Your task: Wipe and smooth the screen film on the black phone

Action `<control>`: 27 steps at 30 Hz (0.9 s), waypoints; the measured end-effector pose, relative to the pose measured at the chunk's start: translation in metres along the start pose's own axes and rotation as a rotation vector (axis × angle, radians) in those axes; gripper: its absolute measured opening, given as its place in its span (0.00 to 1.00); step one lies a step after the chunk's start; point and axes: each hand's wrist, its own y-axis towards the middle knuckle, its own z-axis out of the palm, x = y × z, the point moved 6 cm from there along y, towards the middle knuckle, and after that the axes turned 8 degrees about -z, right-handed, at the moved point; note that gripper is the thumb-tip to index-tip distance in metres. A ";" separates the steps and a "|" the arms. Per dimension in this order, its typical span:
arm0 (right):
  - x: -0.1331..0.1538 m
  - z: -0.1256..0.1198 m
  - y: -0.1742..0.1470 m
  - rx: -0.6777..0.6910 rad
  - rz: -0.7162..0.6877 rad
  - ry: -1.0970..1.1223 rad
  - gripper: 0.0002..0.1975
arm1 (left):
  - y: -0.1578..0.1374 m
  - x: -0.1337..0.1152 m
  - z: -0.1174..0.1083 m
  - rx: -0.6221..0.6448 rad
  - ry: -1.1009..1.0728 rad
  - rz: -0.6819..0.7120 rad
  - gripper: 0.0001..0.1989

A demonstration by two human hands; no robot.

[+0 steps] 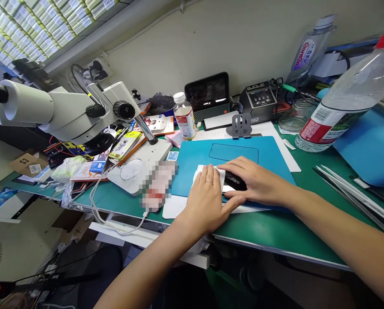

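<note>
My left hand (pixel 206 199) lies with its fingers stretched flat on a white cloth or tissue (pixel 196 174). Beneath that white piece is a dark, glossy slab that looks like a phone (pixel 234 181), mostly hidden by my hands. Thumb and fingers of my right hand (pixel 254 180) close round its right end from opposite edges. Both hands work over a blue mat (pixel 187 159). Just beyond them on the mat rests a clear, black-bordered sheet shaped like a phone screen protector (pixel 233 153).
A microscope (pixel 66 107) on a white base stands left, beside a pixelated object (pixel 160 186) with a cable. Behind are a small bottle (pixel 184 118), a dark screen (pixel 208 92) and a grey stand (pixel 241 125). At right, tweezers (pixel 353 195) lie before a large bottle (pixel 343 98).
</note>
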 end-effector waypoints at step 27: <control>-0.001 0.001 0.003 -0.059 0.077 -0.135 0.36 | -0.051 0.019 0.002 0.004 0.033 -0.012 0.48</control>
